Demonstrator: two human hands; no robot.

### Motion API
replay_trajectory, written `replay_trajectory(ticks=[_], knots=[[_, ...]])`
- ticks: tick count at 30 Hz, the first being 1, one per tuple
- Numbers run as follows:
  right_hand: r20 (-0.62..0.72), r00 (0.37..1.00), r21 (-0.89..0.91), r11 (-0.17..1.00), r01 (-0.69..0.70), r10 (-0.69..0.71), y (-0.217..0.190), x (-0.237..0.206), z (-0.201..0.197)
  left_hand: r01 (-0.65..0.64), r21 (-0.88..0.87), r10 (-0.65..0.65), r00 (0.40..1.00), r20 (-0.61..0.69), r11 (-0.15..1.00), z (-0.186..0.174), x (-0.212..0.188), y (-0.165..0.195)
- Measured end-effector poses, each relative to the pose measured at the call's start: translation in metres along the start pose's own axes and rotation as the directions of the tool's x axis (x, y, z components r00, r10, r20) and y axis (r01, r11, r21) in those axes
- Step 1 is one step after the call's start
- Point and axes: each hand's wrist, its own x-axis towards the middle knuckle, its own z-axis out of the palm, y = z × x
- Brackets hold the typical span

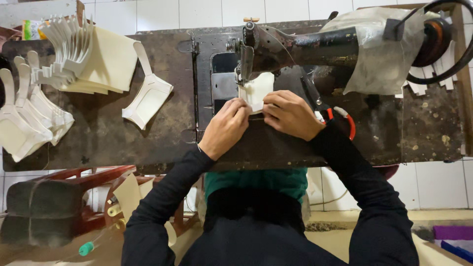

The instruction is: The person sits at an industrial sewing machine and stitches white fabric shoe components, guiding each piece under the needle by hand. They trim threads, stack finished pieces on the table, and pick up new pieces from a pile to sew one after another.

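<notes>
Two hands: both lay at the frame's centre, pressing one pale piece flat, it seemed, to steady it under the needle.
Table (148, 143): dark and worn, spanning the frame's width.
Sewing machine (295, 47): black, upper centre to upper right.
Cut stacks (74, 54): cream pieces, upper left, kept within reach.
Left hand (226, 128): fingers together, flat on the piece's left edge.
Right hand (290, 114): fingers closed down on its right edge.
Pale piece (257, 88): between the fingertips, running up under the presser foot.
</notes>
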Motion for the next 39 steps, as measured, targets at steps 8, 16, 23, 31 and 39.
replay_trajectory(ticks=[8, 16, 23, 31, 39], knots=[[0.002, 0.993, 0.066, 0.991, -0.12, 0.12, 0.003, 0.001, -0.002, 0.088, -0.027, -0.087, 0.996, 0.031, 0.996, 0.007, 0.006, 0.001], [-0.021, 0.986, 0.05, 0.985, -0.165, 0.166, 0.008, 0.001, -0.001, 0.078, -0.023, -0.078, 0.997, 0.028, 0.997, 0.014, 0.013, -0.011], [-0.048, 0.984, 0.024, 0.985, -0.17, 0.171, 0.009, 0.002, -0.001, 0.079, 0.001, -0.079, 0.997, 0.019, 0.997, 0.015, 0.019, -0.018], [-0.032, 0.986, 0.025, 0.986, -0.163, 0.164, 0.01, 0.001, 0.0, 0.036, 0.17, -0.037, 0.999, 0.002, 0.985, 0.01, 0.026, -0.026], [-0.008, 0.99, 0.033, 0.989, -0.142, 0.143, 0.004, 0.002, 0.002, 0.083, 0.115, -0.086, 0.996, 0.016, 0.99, 0.014, 0.024, -0.039]])
